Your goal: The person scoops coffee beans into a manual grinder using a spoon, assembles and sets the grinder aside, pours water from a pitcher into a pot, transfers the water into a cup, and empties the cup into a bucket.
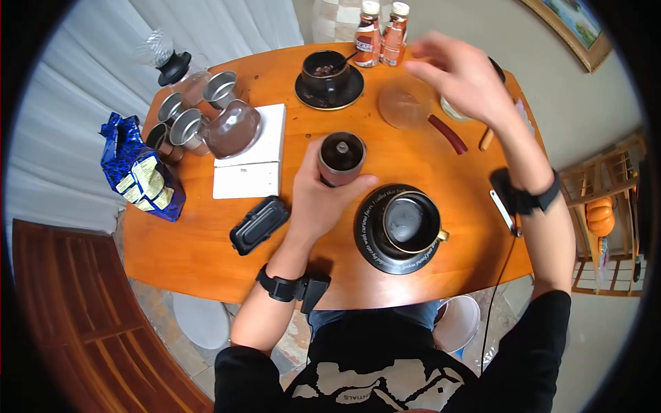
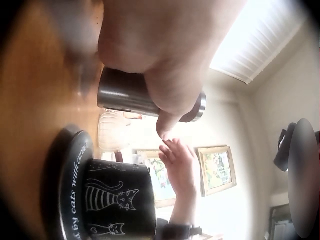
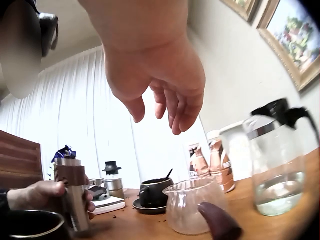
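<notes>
My left hand (image 1: 313, 196) grips a steel manual coffee grinder (image 1: 342, 155) upright on the table, its fingers round the brown band. The grinder's open top shows a small central post. In the left wrist view, the steel body of the coffee grinder (image 2: 125, 92) shows below the hand. My right hand (image 1: 468, 79) is raised over the far right side, fingers loosely bent and holding nothing. Beneath it stand a ribbed glass server (image 3: 187, 207) with a dark red handle and a glass jug (image 3: 280, 175) with a black lid and some water. A black cat-patterned cup (image 2: 120, 200) sits on its saucer (image 1: 372, 237) nearby.
A black cup (image 1: 327, 72) with dark contents and a spoon stands at the back by two bottles (image 1: 368, 38). Left are a white scale (image 1: 248, 180), a round glass carafe (image 1: 234, 131), metal cups (image 1: 187, 129), a blue bag (image 1: 141, 172) and a black case (image 1: 260, 225).
</notes>
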Demonstrator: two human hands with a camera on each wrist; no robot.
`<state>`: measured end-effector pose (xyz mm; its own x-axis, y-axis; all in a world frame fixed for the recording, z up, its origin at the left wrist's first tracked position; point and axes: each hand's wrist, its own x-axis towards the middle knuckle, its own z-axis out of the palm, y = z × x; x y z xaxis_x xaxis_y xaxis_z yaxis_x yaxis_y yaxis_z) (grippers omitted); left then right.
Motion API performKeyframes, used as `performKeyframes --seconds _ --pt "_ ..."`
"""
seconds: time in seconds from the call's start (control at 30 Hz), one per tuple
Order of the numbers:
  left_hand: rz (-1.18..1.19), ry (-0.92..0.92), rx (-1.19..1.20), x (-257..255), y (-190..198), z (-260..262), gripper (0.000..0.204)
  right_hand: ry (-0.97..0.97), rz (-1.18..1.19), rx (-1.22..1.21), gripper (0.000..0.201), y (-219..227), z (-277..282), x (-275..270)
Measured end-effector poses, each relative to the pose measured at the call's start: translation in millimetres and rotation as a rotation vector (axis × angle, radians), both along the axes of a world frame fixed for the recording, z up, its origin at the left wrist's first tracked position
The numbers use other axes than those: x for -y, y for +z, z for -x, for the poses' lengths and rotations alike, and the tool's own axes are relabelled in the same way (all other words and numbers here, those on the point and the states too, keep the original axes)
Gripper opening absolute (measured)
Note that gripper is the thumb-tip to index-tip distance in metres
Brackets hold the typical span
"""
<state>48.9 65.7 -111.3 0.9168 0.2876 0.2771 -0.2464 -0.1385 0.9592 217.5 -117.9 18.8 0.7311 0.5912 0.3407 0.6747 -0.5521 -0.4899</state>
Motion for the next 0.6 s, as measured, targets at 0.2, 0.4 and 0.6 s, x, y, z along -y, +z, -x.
performKeyframes --seconds 0.2,0.4,0.6 --pt "-0.014 -0.004 0.009 -1.3 -6.2 -1.9 0.061 -0.061 0.257 0.078 0.036 -57.9 -85.7 -101.4" --pt "0.026 -0.042 -0.027 0.9 -0.1 -2.0 0.064 -0.036 0.115 -0.027 0.016 -69.0 -98.4 -123.7" --pt "0.034 -0.027 -0.042 -0.9 -1.5 -3.5 0.063 0.048 0.067 0.135 0.011 -68.0 -91.5 -125.5"
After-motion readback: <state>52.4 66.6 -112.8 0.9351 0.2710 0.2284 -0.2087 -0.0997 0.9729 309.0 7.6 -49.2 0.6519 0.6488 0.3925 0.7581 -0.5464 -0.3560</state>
